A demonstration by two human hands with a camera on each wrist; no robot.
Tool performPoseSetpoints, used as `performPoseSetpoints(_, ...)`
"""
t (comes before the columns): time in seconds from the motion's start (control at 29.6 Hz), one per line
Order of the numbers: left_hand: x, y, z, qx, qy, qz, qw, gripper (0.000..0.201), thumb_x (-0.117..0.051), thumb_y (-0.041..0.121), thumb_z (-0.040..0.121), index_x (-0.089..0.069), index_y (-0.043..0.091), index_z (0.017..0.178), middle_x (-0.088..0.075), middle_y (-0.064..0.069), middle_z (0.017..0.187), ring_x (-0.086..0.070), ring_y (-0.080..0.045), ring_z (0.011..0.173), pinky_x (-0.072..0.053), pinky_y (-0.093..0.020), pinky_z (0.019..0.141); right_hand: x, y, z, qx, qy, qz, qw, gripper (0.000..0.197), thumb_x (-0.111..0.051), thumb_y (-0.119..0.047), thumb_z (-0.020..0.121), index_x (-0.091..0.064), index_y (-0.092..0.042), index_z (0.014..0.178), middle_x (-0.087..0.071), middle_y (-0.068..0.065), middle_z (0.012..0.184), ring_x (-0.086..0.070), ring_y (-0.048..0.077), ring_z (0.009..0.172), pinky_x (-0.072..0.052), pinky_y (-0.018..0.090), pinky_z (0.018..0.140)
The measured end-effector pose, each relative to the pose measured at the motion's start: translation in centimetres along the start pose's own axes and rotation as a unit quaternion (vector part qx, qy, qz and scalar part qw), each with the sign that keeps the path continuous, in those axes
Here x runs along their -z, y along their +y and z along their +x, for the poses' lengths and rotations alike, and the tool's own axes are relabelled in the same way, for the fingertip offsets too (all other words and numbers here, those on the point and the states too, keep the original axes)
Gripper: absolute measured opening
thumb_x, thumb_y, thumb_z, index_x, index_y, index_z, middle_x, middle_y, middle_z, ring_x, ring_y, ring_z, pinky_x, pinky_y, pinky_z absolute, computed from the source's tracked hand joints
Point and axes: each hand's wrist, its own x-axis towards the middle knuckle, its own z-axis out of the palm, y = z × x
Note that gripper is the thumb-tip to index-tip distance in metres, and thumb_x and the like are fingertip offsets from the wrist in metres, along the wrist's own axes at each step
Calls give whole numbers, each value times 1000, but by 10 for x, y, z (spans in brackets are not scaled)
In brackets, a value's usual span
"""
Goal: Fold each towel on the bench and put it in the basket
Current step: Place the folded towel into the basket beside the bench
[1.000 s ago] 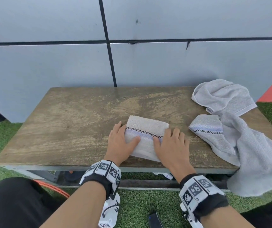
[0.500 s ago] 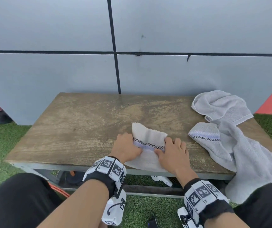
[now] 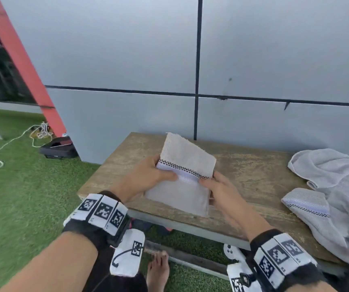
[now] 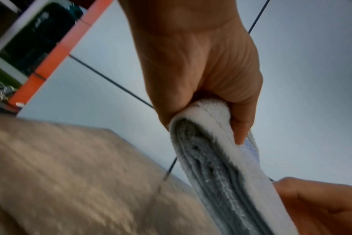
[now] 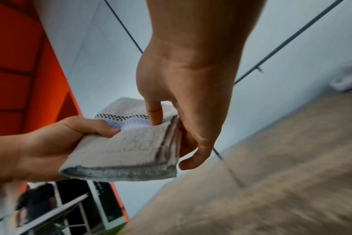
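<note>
A folded beige towel [image 3: 185,175] with a checkered and blue stripe is lifted off the wooden bench [image 3: 253,175]. My left hand [image 3: 148,178] grips its left edge, thumb on top. My right hand [image 3: 218,188] pinches its right edge. In the left wrist view the folded towel [image 4: 217,167] shows its stacked layers between thumb and fingers of my left hand [image 4: 201,89]. The right wrist view shows the folded towel [image 5: 131,147] held by my right hand [image 5: 181,111] on one side. No basket is in view.
Two unfolded grey towels [image 3: 327,186] lie crumpled at the bench's right end, one hanging over the front edge. A grey panel wall [image 3: 127,60] stands behind the bench. Green turf [image 3: 21,197], a black device [image 3: 57,148] and white cord [image 3: 11,140] lie to the left.
The folded towel was pressed flat on the bench a second ago; both hands have since gripped its edges and lifted it up and leftward. My head has turned left.
</note>
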Motion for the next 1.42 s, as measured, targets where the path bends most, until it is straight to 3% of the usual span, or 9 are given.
performPoseSetpoints(0.13,62,6,-38,-17,63,-21,998,36,-73,14,89,-64,18,124,-75,0,113,-72,-21,104,-59,-36,87,-51,-38,7,95,-55,-37,993,25,-56,-26,102,-55,-36,125,-68,-16,121,-66,5,111,-54,39,97)
performPoseSetpoints(0.4,162,-50,-101,46,207,-32,977,31,-74,27,89,-65,31,119,-75,-3,109,-73,-24,99,-59,-46,88,-165,-65,37,171,-168,-138,961,40,-59,-34,99,-49,-32,137,-65,-16,125,-66,1,110,-57,19,77)
performPoseSetpoints(0.67,176,-209,-149,173,293,-129,931,32,-71,20,92,-62,22,123,-76,-3,108,-74,-19,96,-62,-38,80,-271,21,98,142,-347,-273,886,36,-57,-13,101,-56,-37,128,-67,-19,124,-61,-4,116,-49,34,104)
performPoseSetpoints(0.84,167,-315,-169,281,298,-149,900,25,-70,13,91,-65,18,115,-75,-5,108,-74,-22,96,-61,-40,80,-325,111,120,92,-430,-341,831,49,-58,-43,90,-46,-37,137,-62,-10,135,-58,11,125,-46,44,108)
performPoseSetpoints(0.98,150,-389,-184,375,289,-115,873,31,-75,24,82,-61,15,108,-73,-10,101,-71,-21,86,-60,-34,72,-359,175,128,39,-460,-410,786,21,-59,-35,96,-47,-25,111,-64,0,113,-62,20,105,-49,45,96)
performPoseSetpoints(1.08,130,-430,-193,437,314,-116,835,47,-77,31,81,-46,19,114,-66,-12,102,-66,-24,83,-55,-34,65,-381,213,131,-7,-488,-438,755,32,-57,-31,98,-38,-18,121,-59,4,114,-60,20,96,-50,43,87)
performPoseSetpoints(1.15,117,-451,-196,461,349,-109,809,45,-73,21,89,-36,24,115,-61,-10,97,-59,-22,74,-51,-34,62,-395,231,134,-25,-504,-442,742,37,-55,-28,100,-30,-17,125,-50,0,100,-51,11,74,-43,31,65)
performPoseSetpoints(1.21,108,-465,-198,479,362,-90,795,30,-67,15,92,-43,25,107,-60,-6,90,-56,-20,65,-49,-31,54,-408,246,135,-33,-516,-444,732,38,-55,-22,101,-24,-18,122,-32,-5,83,-32,7,62,-28,25,55)
performPoseSetpoints(1.42,102,-488,-208,542,373,-37,752,16,-57,2,92,-67,14,90,-68,-5,97,-48,-10,46,-37,-18,38,-447,277,130,-40,-579,-461,671,19,-52,-13,100,-38,-26,104,-46,-2,85,-43,14,66,-36,30,58)
